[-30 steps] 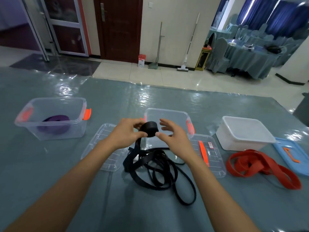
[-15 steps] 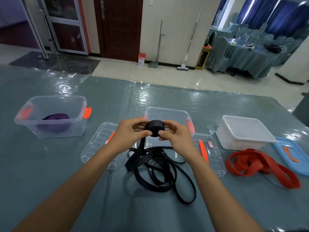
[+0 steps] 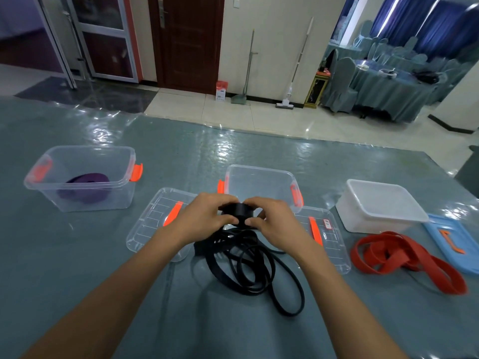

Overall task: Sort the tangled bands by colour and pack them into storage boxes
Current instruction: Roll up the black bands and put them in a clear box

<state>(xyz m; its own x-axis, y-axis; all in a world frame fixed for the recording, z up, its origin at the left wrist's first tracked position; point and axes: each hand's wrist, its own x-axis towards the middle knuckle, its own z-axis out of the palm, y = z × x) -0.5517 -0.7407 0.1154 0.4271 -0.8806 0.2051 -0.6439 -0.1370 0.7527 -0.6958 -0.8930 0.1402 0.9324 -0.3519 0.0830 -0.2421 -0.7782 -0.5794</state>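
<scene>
Both hands meet over the middle of the table, fingers curled round a small black roll (image 3: pixel 239 212). The left hand (image 3: pixel 204 216) grips its left side with the thumb underneath; the right hand (image 3: pixel 272 218) pinches its right side, thumb tip against the lower edge. A second ago the right hand was open and off the roll, fingers spread beside it; half a second ago it closed on it, and now both hands sit tight against the coil, a little lower over the pile. That reads as one more turn wound on, so the rolling of the black band is under way but far from done.

Below the hands, most of the black band (image 3: pixel 248 270) lies loose in looping coils on the table, its tail running up into the roll.

Just behind the hands stands the middle clear box (image 3: pixel 261 174), nothing visible in it, likely the black band's home. Clear lids lie either side: the left lid (image 3: pixel 155 224) and the right lid (image 3: pixel 331 242).

To the left, well apart, the left box (image 3: pixel 85 154) holds a rolled purple band (image 3: pixel 85 186), so that colour looks packed. To the right, the red band (image 3: pixel 404 257) lies unrolled on the table in front of the white box (image 3: pixel 375 203), with a blue lid (image 3: pixel 451 239) beside it; that one looks not yet sorted.
</scene>
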